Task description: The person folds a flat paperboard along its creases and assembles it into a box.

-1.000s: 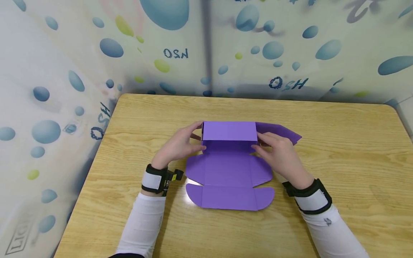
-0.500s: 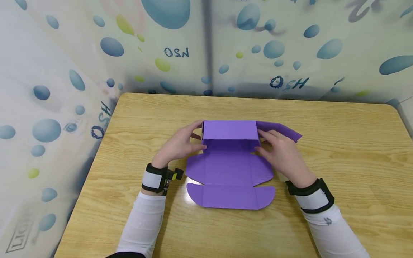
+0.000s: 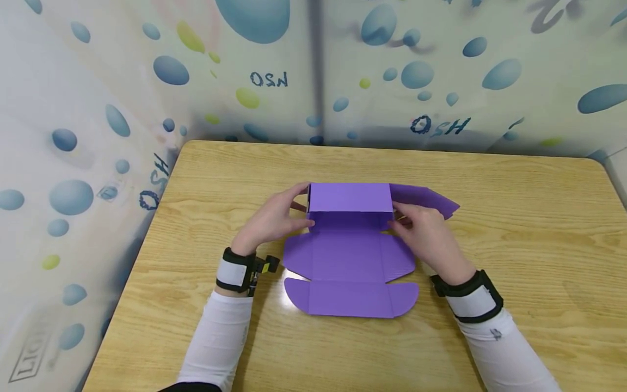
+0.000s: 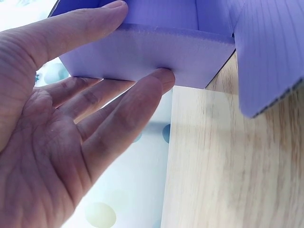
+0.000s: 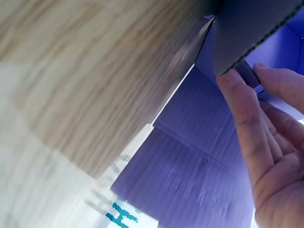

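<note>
A purple cardboard box [image 3: 350, 197], partly folded, sits mid-table in the head view. Its far section stands up as a trough, while its middle panel [image 3: 345, 256] and front panel [image 3: 350, 299] spread flat towards me. My left hand [image 3: 269, 220] holds the closed left end, thumb over the edge of the end wall [image 4: 199, 59] and fingers against its outside. At the right end, a long side flap [image 3: 423, 198] sticks outward. There my right hand [image 3: 431, 234] pinches a small flap at the corner between thumb and index finger; the right wrist view shows the long flap [image 5: 199, 166] beyond the fingers.
The wooden table [image 3: 514, 228] extends on all sides of the box. A patterned wall [image 3: 343, 71] with blue and green drops stands behind it and continues along the left side. Straps with small mounts circle both wrists.
My right hand's fingers shift slightly at the box's right end, the index finger bending in lower. The left hand keeps its hold and the box stays in place.
</note>
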Motion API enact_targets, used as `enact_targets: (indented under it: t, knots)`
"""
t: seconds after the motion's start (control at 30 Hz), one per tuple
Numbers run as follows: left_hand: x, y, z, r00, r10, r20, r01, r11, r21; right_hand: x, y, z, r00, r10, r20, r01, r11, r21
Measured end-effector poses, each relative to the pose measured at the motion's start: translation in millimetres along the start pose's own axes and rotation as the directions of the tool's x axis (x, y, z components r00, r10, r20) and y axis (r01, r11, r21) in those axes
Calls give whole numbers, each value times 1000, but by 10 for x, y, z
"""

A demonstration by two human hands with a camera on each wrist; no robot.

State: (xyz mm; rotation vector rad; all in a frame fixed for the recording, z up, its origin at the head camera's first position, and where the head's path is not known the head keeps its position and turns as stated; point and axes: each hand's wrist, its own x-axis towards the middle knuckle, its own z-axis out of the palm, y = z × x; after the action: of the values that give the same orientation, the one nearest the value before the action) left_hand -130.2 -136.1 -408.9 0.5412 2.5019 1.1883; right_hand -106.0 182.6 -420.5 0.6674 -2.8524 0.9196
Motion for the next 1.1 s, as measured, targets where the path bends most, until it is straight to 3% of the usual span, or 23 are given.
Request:
enact_targets:
  t: [0.37, 0.67, 0.97, 1.1]
  knots:
    - [4, 18, 0, 1000, 4, 0, -4, 1000, 9, 5, -87, 98, 996, -70, -64, 68, 997, -26]
    - [6, 21, 14, 1000, 9, -2, -9, 1000, 17, 10, -96, 114, 993, -80, -84, 76, 996, -41]
    - [2, 18, 3, 1000, 10, -1, -10, 1000, -2, -4, -69, -24, 997, -72, -34, 68, 992, -109]
    - [6, 20, 5, 1000, 3, -1, -3, 1000, 1, -46, -78, -169, 991, -126, -51, 116, 980, -162]
